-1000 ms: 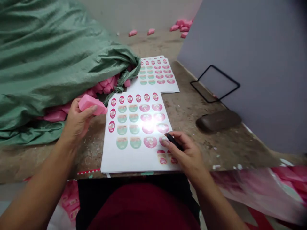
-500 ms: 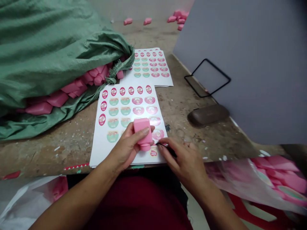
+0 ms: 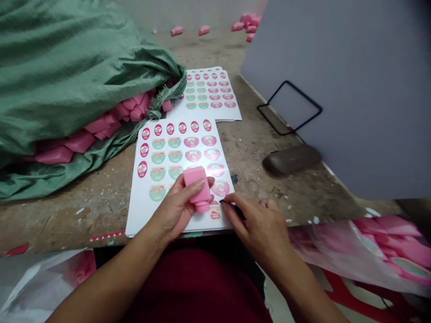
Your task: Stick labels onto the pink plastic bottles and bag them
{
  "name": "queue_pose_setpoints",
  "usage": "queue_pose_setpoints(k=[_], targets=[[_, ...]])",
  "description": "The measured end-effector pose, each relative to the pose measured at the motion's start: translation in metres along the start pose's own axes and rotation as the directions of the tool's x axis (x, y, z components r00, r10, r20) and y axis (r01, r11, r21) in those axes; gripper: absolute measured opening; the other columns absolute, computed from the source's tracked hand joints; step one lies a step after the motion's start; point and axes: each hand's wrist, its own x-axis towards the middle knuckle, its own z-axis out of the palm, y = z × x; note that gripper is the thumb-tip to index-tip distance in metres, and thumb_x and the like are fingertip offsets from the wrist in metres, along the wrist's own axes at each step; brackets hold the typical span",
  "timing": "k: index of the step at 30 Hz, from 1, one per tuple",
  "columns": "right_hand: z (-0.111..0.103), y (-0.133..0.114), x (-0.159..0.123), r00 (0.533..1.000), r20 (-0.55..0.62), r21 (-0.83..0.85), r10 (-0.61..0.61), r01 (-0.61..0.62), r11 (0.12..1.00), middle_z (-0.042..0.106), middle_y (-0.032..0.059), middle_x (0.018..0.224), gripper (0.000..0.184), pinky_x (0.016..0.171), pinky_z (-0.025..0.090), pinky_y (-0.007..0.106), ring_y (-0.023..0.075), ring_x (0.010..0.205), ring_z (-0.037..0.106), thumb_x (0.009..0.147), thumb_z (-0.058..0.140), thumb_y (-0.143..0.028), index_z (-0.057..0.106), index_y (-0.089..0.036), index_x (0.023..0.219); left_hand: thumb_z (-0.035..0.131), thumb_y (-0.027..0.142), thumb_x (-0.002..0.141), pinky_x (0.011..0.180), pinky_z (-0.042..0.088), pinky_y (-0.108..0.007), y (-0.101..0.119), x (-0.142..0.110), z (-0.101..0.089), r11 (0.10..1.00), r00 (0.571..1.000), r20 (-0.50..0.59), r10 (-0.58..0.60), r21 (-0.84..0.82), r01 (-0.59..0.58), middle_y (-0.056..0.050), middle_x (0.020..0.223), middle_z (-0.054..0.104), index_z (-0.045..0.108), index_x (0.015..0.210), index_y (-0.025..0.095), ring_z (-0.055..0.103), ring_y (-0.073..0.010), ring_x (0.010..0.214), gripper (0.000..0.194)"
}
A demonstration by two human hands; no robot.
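Observation:
My left hand is closed around a small pink bottle, with its neck pointing down toward me. The bottle is above a white sticker sheet printed with rows of green, pink and oval labels. In my right hand is a thin dark pointed tool, pinched between thumb and fingers; most of it is hidden, so its kind is unclear. Its tip is at the sheet's lower right, beside a pink and yellow label and just below a pink label.
A green sack spilling pink bottles lies at the left. Further back are more sticker sheets. At the right stand a grey panel with a black wire frame and a brown case. A clear bag holds pink bottles.
The pink bottle has shifted slightly left and tilted a little, uncovering more of the labels near the tool's tip. My right hand stays almost in place with the tool.

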Motion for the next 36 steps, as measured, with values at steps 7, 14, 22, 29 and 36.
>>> queue_pose_setpoints(k=[7,14,22,29,36], targets=[[-0.001,0.000,-0.002,1.000,0.009,-0.004,0.030,-0.030,1.000,0.070,-0.0014,0.066,0.021,0.064,0.029,0.032,0.0193,0.051,0.042,0.097,0.049,-0.024,0.064,-0.021,0.082,0.069,0.016,0.082,0.073,0.055,-0.028,0.002,0.000,0.001,1.000,1.000,-0.007,-0.012,0.009,0.013,-0.010,0.097,0.071,0.061,0.105,0.013,0.062,-0.0143,0.080,0.024],[0.002,0.003,-0.004,1.000,0.012,0.018,0.013,-0.013,1.000,0.072,-0.0013,0.071,0.019,0.065,0.028,0.032,0.0192,0.051,0.046,0.098,0.049,-0.024,0.064,-0.021,0.085,0.068,0.015,0.083,0.074,0.055,-0.028,0.001,0.000,0.001,1.000,1.000,0.007,-0.012,0.014,0.011,-0.011,0.099,0.071,0.061,0.105,0.013,0.063,-0.0150,0.082,0.023],[0.002,0.000,-0.002,1.000,-0.012,0.006,0.010,-0.010,1.000,0.070,-0.0017,0.065,0.024,0.065,0.028,0.033,0.0175,0.049,0.042,0.098,0.048,-0.024,0.064,-0.021,0.082,0.069,0.017,0.082,0.076,0.054,-0.028,0.000,0.000,-0.001,1.000,1.000,0.008,-0.006,0.026,0.006,-0.010,0.098,0.071,0.062,0.106,0.014,0.064,-0.0158,0.084,0.025],[0.003,0.007,0.001,0.985,0.120,0.162,0.127,-0.145,0.976,0.071,-0.0008,0.069,0.019,0.060,0.032,0.030,0.0179,0.053,0.053,0.095,0.052,-0.030,0.066,-0.022,0.087,0.069,0.016,0.082,0.077,0.054,-0.028,0.000,0.000,-0.001,1.000,1.000,0.006,-0.012,0.026,0.012,-0.010,0.096,0.072,0.062,0.105,0.013,0.065,-0.0164,0.086,0.024],[0.000,0.011,-0.001,0.966,0.183,0.218,0.182,-0.220,0.951,0.071,0.0000,0.071,0.021,0.061,0.035,0.030,0.0192,0.059,0.056,0.094,0.050,-0.036,0.068,-0.024,0.092,0.066,0.017,0.086,0.089,0.053,-0.032,0.002,0.004,-0.005,0.998,1.000,-0.007,-0.022,-0.056,0.022,-0.012,0.098,0.073,0.060,0.111,0.010,0.068,-0.0166,0.086,0.026]])
